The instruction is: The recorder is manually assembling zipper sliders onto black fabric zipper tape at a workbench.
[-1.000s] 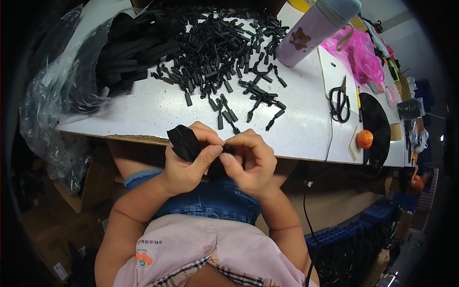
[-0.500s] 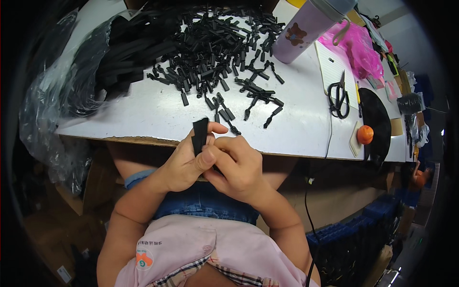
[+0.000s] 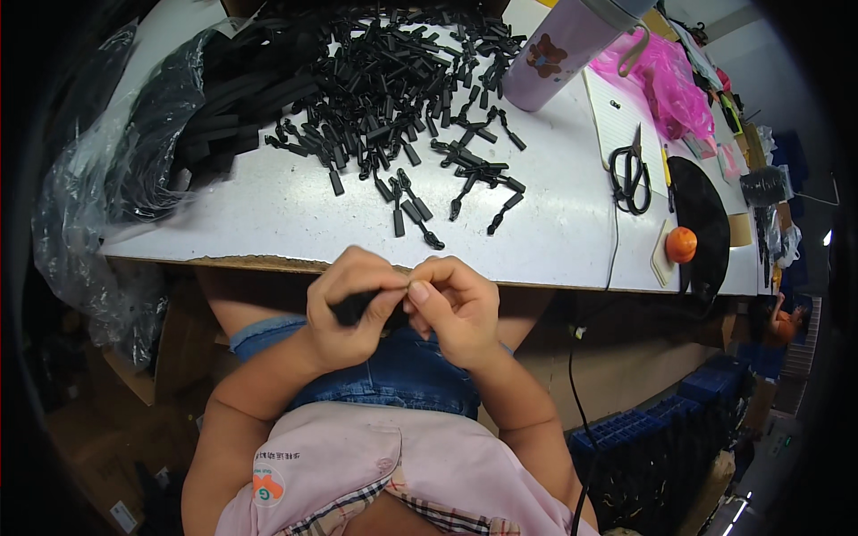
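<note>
My left hand (image 3: 349, 313) is closed around a folded black fabric strip (image 3: 354, 306), which shows between its fingers and is smeared by motion. Thumb and fingertips of my right hand (image 3: 458, 313) are pinched, meeting the left fingertips just off the table's front edge, above my lap. What the right fingers hold is too small and hidden to make out. Beyond both hands, several small black pieces that look like zipper pulls (image 3: 411, 210) lie on the white table (image 3: 295, 223), nearest the edge. A dense pile of the same pieces (image 3: 380, 98) spreads behind them.
Clear plastic bagging (image 3: 116, 179) with black strips (image 3: 241, 98) covers the table's left side. A lilac bottle (image 3: 559, 58) stands behind at right. Farther right lie black scissors (image 3: 631, 174), a notepad (image 3: 603, 116), an orange round fruit (image 3: 681, 244) and a pink plastic bag (image 3: 670, 89).
Both hands have drawn slightly back toward me, off the table edge. The black strip, upright above the left hand before, is now down among its fingers. The fingertips of both hands now meet.
</note>
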{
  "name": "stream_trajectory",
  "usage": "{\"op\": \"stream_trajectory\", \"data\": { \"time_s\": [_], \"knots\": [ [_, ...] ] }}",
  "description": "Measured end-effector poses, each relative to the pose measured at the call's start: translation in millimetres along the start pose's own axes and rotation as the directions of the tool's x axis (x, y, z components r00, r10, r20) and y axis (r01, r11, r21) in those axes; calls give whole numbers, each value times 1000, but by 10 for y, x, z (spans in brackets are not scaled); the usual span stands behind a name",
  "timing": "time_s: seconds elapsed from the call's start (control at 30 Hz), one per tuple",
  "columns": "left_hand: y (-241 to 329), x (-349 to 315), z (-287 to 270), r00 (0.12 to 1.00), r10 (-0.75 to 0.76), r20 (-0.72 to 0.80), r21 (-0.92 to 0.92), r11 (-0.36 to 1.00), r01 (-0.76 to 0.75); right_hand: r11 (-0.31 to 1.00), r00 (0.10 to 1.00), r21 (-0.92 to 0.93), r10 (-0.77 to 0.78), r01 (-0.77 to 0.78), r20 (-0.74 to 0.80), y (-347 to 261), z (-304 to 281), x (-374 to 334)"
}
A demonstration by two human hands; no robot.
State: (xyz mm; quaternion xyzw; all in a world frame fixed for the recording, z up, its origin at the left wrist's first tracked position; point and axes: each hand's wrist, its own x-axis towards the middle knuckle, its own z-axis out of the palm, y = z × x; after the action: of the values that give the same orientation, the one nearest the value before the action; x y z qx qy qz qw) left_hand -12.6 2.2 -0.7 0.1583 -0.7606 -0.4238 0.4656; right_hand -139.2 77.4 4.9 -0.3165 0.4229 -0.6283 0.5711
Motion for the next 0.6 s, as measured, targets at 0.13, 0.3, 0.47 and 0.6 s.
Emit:
{"op": "stream_trajectory", "data": {
  "time_s": [0.13, 0.3, 0.47, 0.6],
  "knots": [
    [71, -55, 12, 997, 71, -7, 40, 997, -70, 891, 961, 366, 217, -268, 173, -30, -50, 27],
    [49, -33, -19, 680, -658, 325, -679, 339, 652, -89, 728, -949, -621, 304, 291, -135, -107, 208],
    [84, 24, 42, 603, -741, 295, -694, 268, 668, -291, 790, -946, -542, 143, 286, -106, -217, 277],
    [64, -1, 50, 695, -668, 265, -470, 540, 698, -50, 725, -969, -655, 241, 214, -99, -320, 301]
  ]
}}
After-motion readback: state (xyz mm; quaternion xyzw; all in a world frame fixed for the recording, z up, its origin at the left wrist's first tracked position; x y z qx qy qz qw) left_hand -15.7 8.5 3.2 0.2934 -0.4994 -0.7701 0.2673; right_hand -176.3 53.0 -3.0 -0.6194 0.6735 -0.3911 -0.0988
